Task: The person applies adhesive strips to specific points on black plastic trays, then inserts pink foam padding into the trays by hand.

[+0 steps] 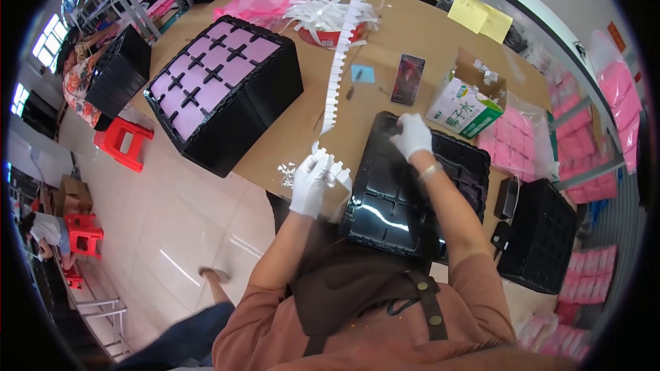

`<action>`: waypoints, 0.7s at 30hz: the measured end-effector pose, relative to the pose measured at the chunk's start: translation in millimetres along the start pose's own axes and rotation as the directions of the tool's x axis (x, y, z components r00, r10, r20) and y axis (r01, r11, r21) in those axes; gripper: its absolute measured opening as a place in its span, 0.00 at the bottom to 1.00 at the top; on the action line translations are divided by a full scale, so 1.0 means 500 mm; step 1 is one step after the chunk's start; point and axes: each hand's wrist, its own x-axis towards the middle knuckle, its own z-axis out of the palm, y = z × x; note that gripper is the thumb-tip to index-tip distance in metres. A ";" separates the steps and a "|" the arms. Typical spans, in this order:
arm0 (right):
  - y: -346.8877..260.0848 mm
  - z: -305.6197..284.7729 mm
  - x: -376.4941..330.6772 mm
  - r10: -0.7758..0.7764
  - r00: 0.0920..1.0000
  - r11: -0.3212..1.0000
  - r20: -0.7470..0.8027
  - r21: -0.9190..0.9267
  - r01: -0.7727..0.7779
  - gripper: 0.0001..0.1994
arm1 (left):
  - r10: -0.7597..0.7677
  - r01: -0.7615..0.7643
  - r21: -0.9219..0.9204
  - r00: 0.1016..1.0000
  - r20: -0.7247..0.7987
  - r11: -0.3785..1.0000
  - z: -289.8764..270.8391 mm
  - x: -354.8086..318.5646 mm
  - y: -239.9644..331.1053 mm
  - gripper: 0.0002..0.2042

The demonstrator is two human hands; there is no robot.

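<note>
My left hand [309, 185], in a white glove, is closed on a long white strip with a notched edge [337, 75]. The strip runs up from my fingers past the far table edge, and a short end of it bends down beside the hand. My right hand [414, 135], also gloved, is over the far part of a black moulded plastic tray [385, 185]. Its fingers are drawn together and point down at the tray; whatever they pinch is too small to make out. A second black tray [467, 158] lies against the first one's right side.
A tall stack of black trays with pink-purple sheets [227, 89] stands left. Farther back are a red tub of white strips [323, 36], a phone [408, 80] and a carton [467, 99]. White scraps [287, 174] lie near my left hand. Red stools [124, 143] stand on the floor.
</note>
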 end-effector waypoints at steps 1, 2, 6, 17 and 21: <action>-0.011 0.011 -0.019 -0.084 0.996 0.983 0.006 0.167 0.082 0.17 | 0.007 -0.007 -0.002 1.000 -0.006 1.000 0.000 0.001 0.003 0.05; -0.021 0.017 -0.041 -0.189 0.980 0.902 0.067 0.406 0.147 0.19 | -0.008 0.009 0.036 1.000 -0.011 0.999 0.009 -0.001 0.006 0.06; -0.107 0.024 -0.164 -0.264 0.890 0.401 0.373 0.881 -0.250 0.11 | 0.027 -0.026 0.106 1.000 -0.001 0.994 0.031 -0.012 0.003 0.07; -0.118 -0.016 -0.222 -0.156 0.984 0.471 0.080 0.882 0.003 0.03 | -0.053 0.055 0.063 0.998 -0.034 0.996 0.044 -0.021 -0.024 0.06; -0.065 -0.027 -0.237 -0.279 0.951 0.478 0.135 0.878 0.016 0.04 | -0.048 0.050 0.014 0.995 -0.090 0.999 0.022 -0.013 -0.010 0.06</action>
